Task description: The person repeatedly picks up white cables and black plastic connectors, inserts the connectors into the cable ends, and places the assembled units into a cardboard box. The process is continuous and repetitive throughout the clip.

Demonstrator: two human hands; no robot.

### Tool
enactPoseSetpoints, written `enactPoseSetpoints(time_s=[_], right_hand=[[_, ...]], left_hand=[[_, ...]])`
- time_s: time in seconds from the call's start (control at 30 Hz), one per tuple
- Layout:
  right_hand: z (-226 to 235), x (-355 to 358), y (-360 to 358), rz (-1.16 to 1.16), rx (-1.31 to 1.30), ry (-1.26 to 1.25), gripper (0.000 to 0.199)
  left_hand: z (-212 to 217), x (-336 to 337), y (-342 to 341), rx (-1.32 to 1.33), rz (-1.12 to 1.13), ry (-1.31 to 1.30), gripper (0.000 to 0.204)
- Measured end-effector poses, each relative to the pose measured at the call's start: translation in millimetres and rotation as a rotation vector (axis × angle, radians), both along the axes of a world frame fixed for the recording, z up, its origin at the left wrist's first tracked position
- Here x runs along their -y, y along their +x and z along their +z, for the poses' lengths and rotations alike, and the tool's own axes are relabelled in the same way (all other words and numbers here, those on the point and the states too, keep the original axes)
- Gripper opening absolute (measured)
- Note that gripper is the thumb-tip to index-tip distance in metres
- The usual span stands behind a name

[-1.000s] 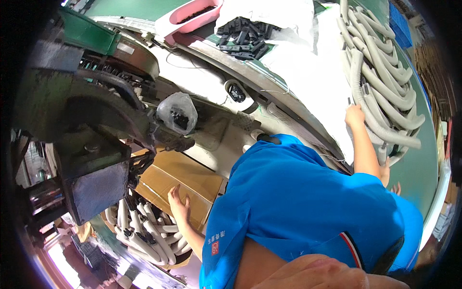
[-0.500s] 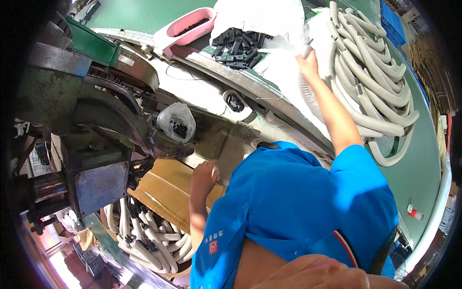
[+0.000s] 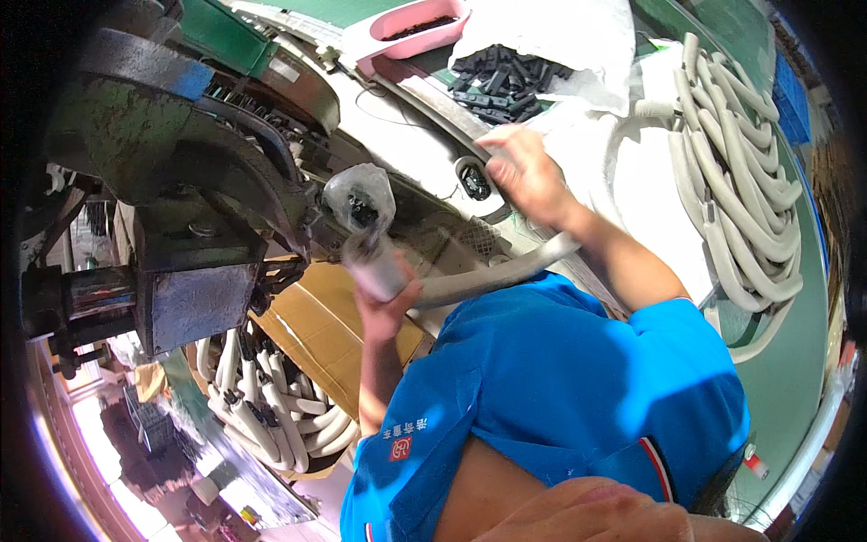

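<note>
My left hand (image 3: 390, 303) is closed round a pale grey curved foam-like tube (image 3: 497, 275). The tube's near end, blurred, sticks up out of the fist beside the machine's jaws. From there it runs right across the front of my blue shirt, and its other end lies by my right forearm. My right hand (image 3: 531, 176) is over the table's edge with fingers stretched out and nothing seen in them. Just beyond it lies a pile of small black bar-shaped parts (image 3: 506, 77) on white sheeting.
A dark metal machine (image 3: 194, 280) stands at the left. Near its jaws is a clear plastic bag (image 3: 359, 199) with black bits. More pale tubes (image 3: 741, 190) lie bundled on the green table at right; others with black pieces (image 3: 280, 411) fill a cardboard box (image 3: 325, 316). A pink tub (image 3: 420, 41) stands at the back.
A tube has come from the right-hand bundle into my left hand. My right hand has left the bundle and moved left toward the black parts. The view has shifted slightly.
</note>
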State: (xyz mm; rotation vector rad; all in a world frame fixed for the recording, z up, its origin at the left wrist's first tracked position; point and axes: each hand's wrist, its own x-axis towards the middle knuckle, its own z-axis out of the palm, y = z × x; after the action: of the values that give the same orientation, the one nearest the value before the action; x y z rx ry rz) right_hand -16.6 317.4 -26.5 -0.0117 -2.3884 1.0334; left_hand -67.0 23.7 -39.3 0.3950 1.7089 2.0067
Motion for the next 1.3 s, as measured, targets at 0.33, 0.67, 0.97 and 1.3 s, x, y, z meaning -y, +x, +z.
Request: enactPoseSetpoints(time_s=[0.33, 0.67, 0.97, 1.3], right_hand=[[-122.1, -168.4, 63.8, -0.354, 1.202, 0.646, 0.023], [-137.1, -140.1, -93.3, -0.187, 0.382, 0.858, 0.016], [-19.6, -44.9, -69.0, 0.425, 0.548, -0.872, 0.028], [47.8, 55.7, -30.4, 0.843, 0.556, -0.662, 0.025]], left_hand=[[77.3, 99.8, 38.2, -0.597, 0.084, -0.341, 0.035], [72.6, 69.3, 56.5, -0.503, 0.232, -0.970, 0.040], [64.8, 47.6, 58.8, -0.424, 0.311, -0.841, 0.039], [60.5, 51.0, 49.5, -0.591, 0.273, -0.807, 0.040]])
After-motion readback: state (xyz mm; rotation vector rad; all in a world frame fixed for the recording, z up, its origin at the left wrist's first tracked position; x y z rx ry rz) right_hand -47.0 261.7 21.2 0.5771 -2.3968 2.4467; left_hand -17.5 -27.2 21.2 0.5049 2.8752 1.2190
